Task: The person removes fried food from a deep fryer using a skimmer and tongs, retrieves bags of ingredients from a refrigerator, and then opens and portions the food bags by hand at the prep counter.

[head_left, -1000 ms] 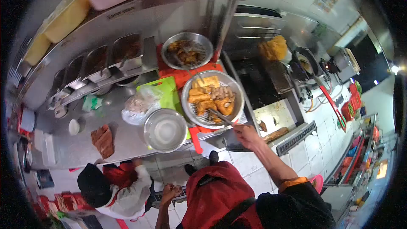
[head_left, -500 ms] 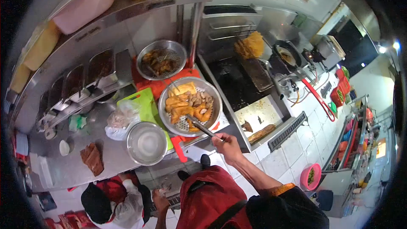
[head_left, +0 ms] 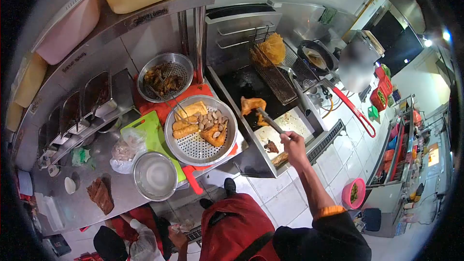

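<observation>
Closed round metal tongs [head_left: 273, 121], my right hand [head_left: 294, 149] reaches over the fryer's front edge. The tongs' tips grip a browned fried piece [head_left: 253, 106] above the dark oil [head_left: 244, 83]. Left of the fryer, a perforated metal bowl [head_left: 195, 149] holds yellow fried pieces, small brown pieces and another browned piece. Low in the view, my left hand [head_left: 178, 238] is beside the red apron, its fingers curled around something whitish that I cannot make out.
A wire basket [head_left: 282, 85] with a yellow fried mass stands over the fryer. A red-handled strainer [head_left: 355, 111] lies to the right. A second perforated bowl [head_left: 176, 92], a green board [head_left: 153, 135] and a metal bowl [head_left: 155, 176] are left. A co-worker [head_left: 108, 242] is at lower left.
My right hand has moved right with the tongs, from the perforated bowl to above the fryer, and a browned piece is now between the tips. The view has shifted too.
</observation>
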A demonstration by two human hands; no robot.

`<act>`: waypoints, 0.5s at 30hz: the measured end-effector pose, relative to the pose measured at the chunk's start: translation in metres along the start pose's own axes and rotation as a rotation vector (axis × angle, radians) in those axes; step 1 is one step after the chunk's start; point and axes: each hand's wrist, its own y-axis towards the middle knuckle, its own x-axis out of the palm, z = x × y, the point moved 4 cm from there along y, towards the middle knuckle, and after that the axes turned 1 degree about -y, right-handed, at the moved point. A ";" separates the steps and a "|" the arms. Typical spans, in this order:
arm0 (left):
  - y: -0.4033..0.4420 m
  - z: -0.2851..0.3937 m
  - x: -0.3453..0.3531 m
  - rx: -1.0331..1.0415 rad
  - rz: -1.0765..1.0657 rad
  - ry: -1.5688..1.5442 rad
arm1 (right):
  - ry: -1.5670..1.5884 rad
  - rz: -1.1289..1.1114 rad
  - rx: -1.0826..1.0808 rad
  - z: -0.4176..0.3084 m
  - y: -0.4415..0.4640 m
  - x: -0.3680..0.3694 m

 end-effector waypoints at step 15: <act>-0.034 0.032 -0.036 -0.085 -0.055 0.299 | -0.764 0.143 -0.315 0.155 0.179 0.011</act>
